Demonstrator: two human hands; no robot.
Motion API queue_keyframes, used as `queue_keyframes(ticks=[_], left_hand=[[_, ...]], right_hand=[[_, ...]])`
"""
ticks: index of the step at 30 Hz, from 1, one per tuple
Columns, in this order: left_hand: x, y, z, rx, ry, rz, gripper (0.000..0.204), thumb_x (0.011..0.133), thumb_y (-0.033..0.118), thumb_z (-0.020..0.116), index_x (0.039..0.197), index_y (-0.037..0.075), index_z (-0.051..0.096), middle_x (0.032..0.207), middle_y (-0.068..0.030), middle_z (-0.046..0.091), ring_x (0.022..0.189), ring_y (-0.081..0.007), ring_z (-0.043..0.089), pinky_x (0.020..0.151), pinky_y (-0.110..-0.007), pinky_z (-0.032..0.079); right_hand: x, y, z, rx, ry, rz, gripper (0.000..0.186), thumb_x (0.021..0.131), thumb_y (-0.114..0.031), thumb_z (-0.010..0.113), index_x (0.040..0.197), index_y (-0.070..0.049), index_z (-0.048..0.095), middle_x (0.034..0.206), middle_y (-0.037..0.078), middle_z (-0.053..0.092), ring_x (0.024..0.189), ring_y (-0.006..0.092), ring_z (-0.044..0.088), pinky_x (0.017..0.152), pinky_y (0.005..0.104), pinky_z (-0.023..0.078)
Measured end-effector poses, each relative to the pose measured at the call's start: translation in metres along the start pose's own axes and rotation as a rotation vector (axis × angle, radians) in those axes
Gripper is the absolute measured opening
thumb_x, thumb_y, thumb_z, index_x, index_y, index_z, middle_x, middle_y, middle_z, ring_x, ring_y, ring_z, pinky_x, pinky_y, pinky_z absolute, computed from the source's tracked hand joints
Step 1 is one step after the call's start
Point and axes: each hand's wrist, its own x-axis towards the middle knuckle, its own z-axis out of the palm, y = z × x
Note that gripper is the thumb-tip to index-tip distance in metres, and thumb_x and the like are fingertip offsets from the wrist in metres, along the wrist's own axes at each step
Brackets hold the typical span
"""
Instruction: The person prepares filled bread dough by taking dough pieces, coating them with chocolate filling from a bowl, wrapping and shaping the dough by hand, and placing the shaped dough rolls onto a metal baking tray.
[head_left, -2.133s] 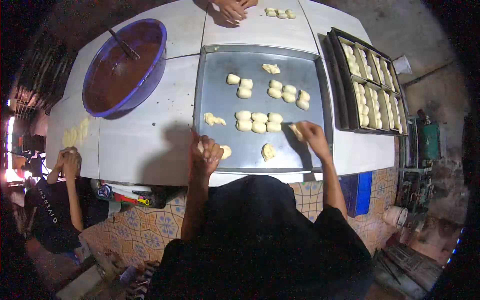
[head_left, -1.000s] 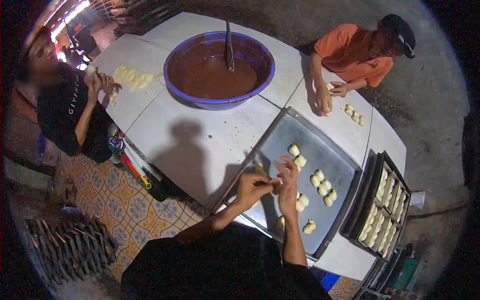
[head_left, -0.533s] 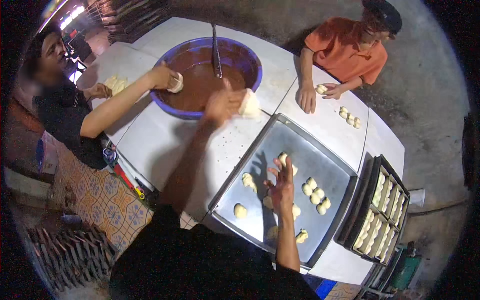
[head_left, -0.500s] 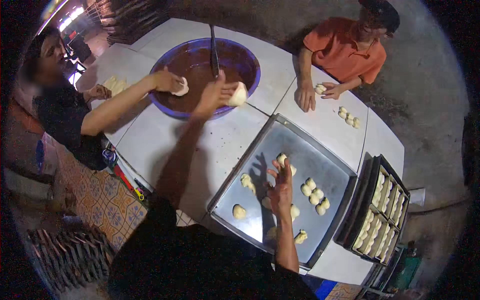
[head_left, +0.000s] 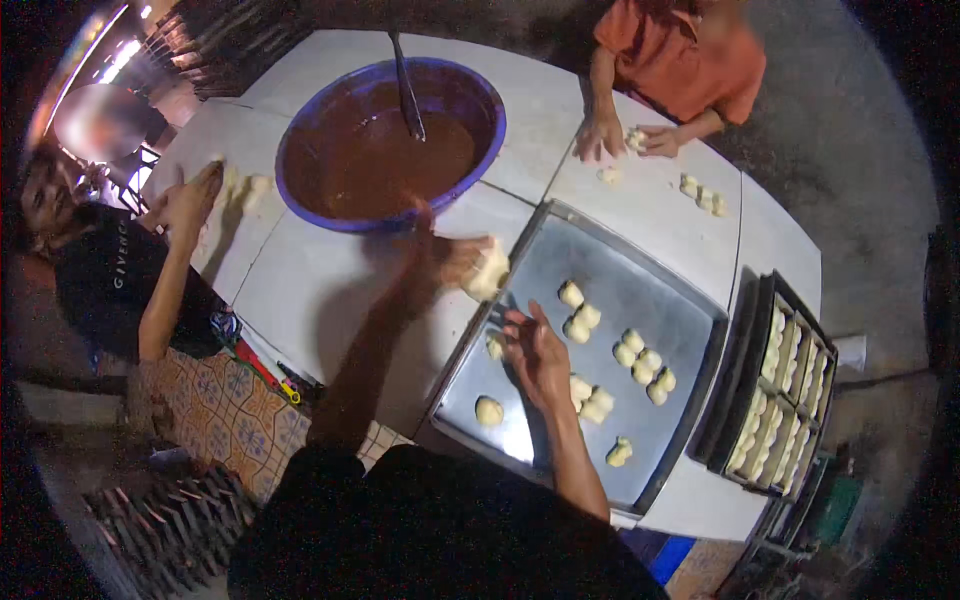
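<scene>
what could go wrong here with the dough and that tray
1. The left hand holds a dough piece over the table between the blue bowl of brown filling and the metal tray; a loose hold might drop it short of the tray.
2. The right hand hovers low over the dough balls on the tray and could squash one.
3. The tray's near corner sits close to the table edge, so a bump may tip it.

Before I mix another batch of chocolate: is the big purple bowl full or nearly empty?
Partly full. The purple bowl holds brown filling across its bottom, well below the rim, and a utensil stands in it.
</scene>
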Motion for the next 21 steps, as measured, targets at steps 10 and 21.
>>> queue_keyframes(ticks=[10,21], left_hand=[[0.002,-0.173,0.115,0.881,0.633,0.368,0.047,0.089,0.020,0.055,0.129,-0.004,0.047,0.114,-0.0134,0.058,0.099,-0.0163,0.058,0.085,-0.029,0.045],[-0.002,-0.208,0.117,1.305,0.614,0.439,0.014,0.086,0.007,0.064,0.093,-0.005,0.064,0.100,-0.0087,0.060,0.087,-0.0157,0.061,0.070,-0.027,0.056]], right_hand=[[-0.040,-0.006,-0.005,-1.602,0.109,-0.805,0.035,0.076,-0.001,0.066,0.110,0.000,0.061,0.113,0.011,0.049,0.085,0.0212,0.052,0.069,0.0267,0.046],[-0.083,-0.024,0.002,-1.156,0.052,-0.570,0.020,0.079,-0.001,0.064,0.098,0.001,0.066,0.107,0.014,0.059,0.099,0.0215,0.058,0.079,0.0300,0.048]])
